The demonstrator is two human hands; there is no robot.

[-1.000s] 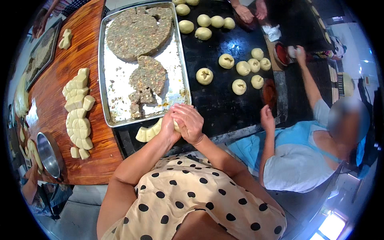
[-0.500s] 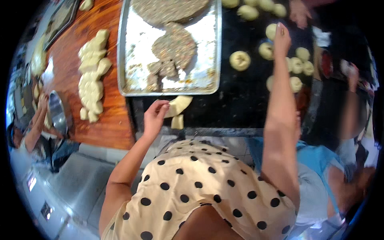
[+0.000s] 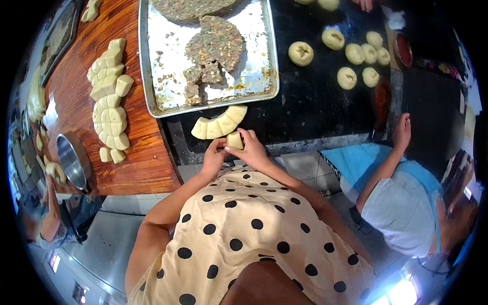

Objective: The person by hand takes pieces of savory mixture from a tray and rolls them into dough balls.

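Observation:
At the near edge of the black tabletop, a small cut piece of pale dough (image 3: 234, 140) sits between my two hands. My right hand (image 3: 252, 151) holds it with thumb and fingers. Against its left side are the closed fingertips of my left hand (image 3: 214, 157). A curved strip of scored dough (image 3: 220, 124) lies just beyond my fingers. Past that stands a metal tray (image 3: 213, 109) with a brown, speckled meat-like filling (image 3: 216, 46), partly broken into crumbs at its near end.
To the right sit several round filled dough balls (image 3: 301, 53). A wooden table (image 3: 147, 170) on the left carries a long cluster of dough pieces (image 3: 109, 114) and a steel bowl (image 3: 73, 160). A person in blue and white (image 3: 396, 203) is close at my right; another is at far left.
My right hand has come back from the far-right dough balls to the small piece near me. The left hand has let go of the curved strip and moved nearer to join it.

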